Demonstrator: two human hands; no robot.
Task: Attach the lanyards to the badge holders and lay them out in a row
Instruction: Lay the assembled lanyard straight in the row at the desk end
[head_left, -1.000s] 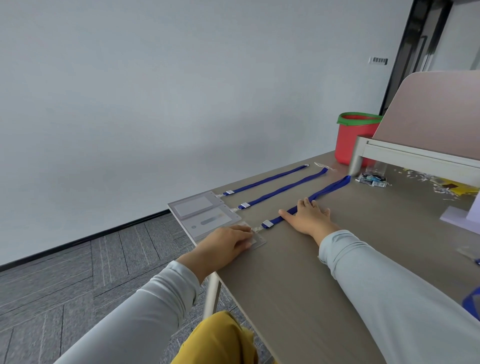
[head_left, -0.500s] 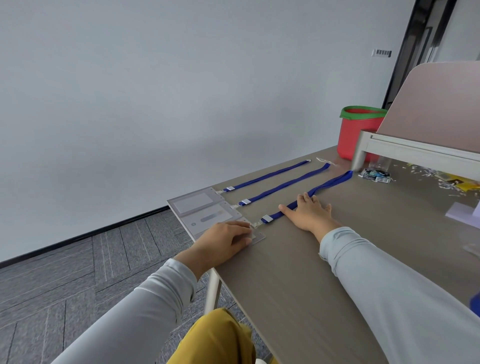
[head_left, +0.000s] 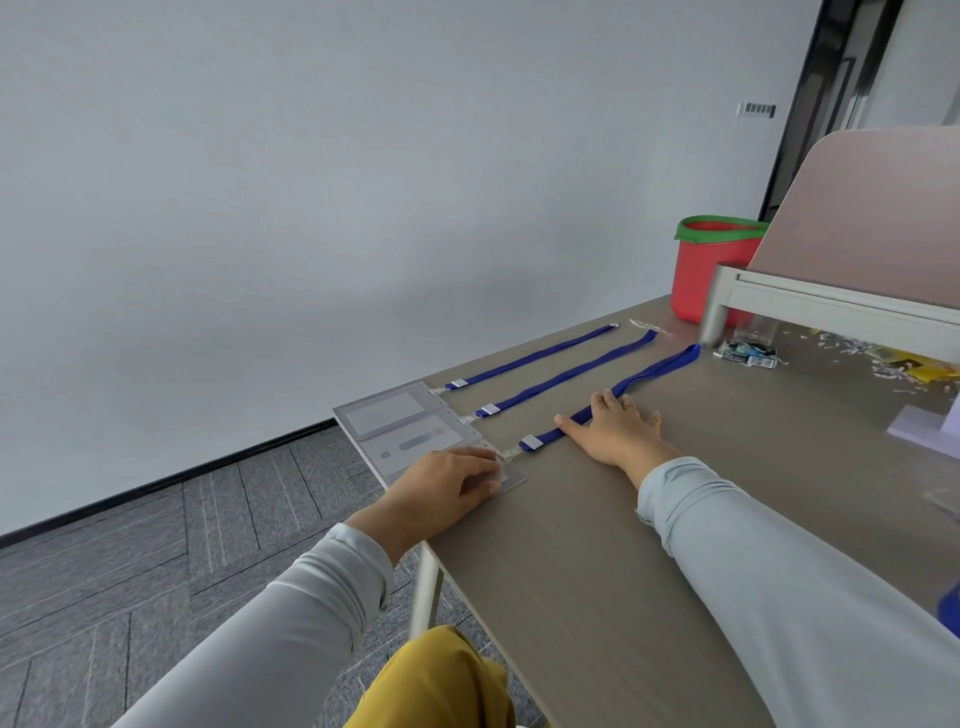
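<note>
Three clear badge holders lie side by side at the table's left edge, each joined to a blue lanyard stretched away to the right. The far holder (head_left: 387, 412) has the far lanyard (head_left: 535, 357), the middle holder (head_left: 415, 444) has the middle lanyard (head_left: 566, 374). My left hand (head_left: 449, 486) lies flat on the near holder (head_left: 511, 478), covering most of it. My right hand (head_left: 613, 431) lies flat on the near lanyard (head_left: 657, 369), fingers spread, pressing the strap to the table.
A red bucket with a green rim (head_left: 714, 270) stands at the table's far end beside a pink divider panel (head_left: 878, 218) on a white frame. A small packet (head_left: 748, 355) and paper scraps (head_left: 883, 358) lie under it. The table edge (head_left: 467, 587) drops to grey carpet.
Both hands stay on the near holder and lanyard; my right hand has slid slightly along the strap. The view has shifted a little.
</note>
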